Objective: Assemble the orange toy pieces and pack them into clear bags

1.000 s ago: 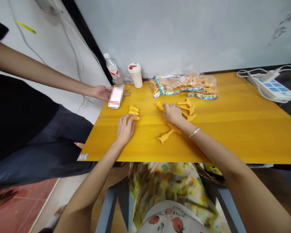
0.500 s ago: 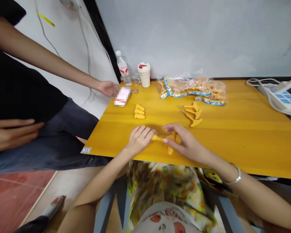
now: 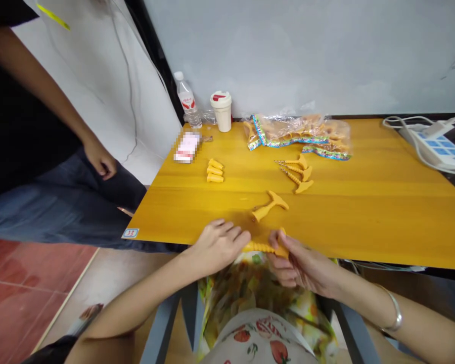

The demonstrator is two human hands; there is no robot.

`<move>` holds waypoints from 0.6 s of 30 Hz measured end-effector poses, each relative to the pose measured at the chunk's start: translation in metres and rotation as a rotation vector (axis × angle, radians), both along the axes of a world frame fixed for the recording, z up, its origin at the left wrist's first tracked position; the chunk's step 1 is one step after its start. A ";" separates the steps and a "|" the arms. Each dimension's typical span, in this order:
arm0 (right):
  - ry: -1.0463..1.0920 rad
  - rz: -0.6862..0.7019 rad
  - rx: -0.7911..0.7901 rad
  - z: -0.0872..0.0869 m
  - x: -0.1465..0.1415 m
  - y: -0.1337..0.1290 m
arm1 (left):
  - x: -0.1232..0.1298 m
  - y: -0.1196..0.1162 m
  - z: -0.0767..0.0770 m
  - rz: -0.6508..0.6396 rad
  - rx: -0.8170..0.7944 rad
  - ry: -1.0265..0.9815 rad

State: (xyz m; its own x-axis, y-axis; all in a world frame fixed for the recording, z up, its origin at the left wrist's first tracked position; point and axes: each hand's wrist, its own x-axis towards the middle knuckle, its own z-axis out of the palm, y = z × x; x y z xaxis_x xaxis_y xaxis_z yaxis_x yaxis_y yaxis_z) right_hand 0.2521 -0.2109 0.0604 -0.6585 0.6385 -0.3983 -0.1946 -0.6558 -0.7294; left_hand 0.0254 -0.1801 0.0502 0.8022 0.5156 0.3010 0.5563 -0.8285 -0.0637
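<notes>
Both my hands are at the table's near edge. Between them lies a ribbed yellow plastic T-handled peg (image 3: 261,247). My right hand (image 3: 299,264) pinches its handle end, and my left hand (image 3: 218,246) covers its tip. Just beyond them, a similar peg (image 3: 268,206) lies on the table. Farther off are a group of three pegs with thin metal tips (image 3: 298,172) and three short yellow cones (image 3: 214,171). Behind those lies a clear plastic bag (image 3: 298,132) with colourful edging and yellow pieces inside.
The yellow wooden table (image 3: 371,212) holds a water bottle (image 3: 187,98), a white cup (image 3: 222,111) and a blurred pink item (image 3: 187,147). A power strip (image 3: 436,146) sits at the right. A standing person's hand (image 3: 99,159) hangs left of the table.
My hands have moved toward the near edge with the peg, leaving another peg on the table. The other person's hand has dropped from the table to their thigh.
</notes>
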 end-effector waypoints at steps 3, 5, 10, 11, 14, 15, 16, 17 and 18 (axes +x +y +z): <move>-0.225 0.223 0.624 0.015 0.020 -0.016 | -0.032 -0.003 0.015 -0.123 -0.487 0.069; -0.407 0.277 1.076 0.021 0.041 -0.023 | -0.066 0.010 0.014 -0.079 -0.742 0.100; -1.042 0.028 1.550 0.002 0.093 0.014 | -0.115 0.059 -0.020 0.492 -0.616 -0.102; -1.156 0.024 1.602 -0.007 0.098 0.030 | -0.111 0.066 -0.027 0.508 -0.530 -0.096; -1.465 0.050 1.722 -0.037 0.100 0.080 | -0.083 0.084 -0.044 0.490 -0.271 0.026; -1.543 0.055 1.736 -0.046 0.099 0.094 | -0.074 0.090 -0.048 0.506 -0.186 0.052; -1.608 0.051 1.735 -0.053 0.098 0.105 | -0.066 0.095 -0.051 0.522 -0.119 0.064; -1.655 0.047 1.730 -0.060 0.097 0.114 | -0.061 0.101 -0.054 0.534 -0.073 0.069; -1.684 0.042 1.724 -0.065 0.096 0.121 | -0.058 0.107 -0.057 0.544 -0.046 0.070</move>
State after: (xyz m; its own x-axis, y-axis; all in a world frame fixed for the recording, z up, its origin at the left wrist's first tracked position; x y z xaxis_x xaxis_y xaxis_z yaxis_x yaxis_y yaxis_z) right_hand 0.3486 -0.0895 -0.0041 -0.4844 0.8334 0.2659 0.8748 0.4611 0.1485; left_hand -0.0321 -0.0734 -0.0067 0.4334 0.8730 0.2237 0.9010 -0.4251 -0.0867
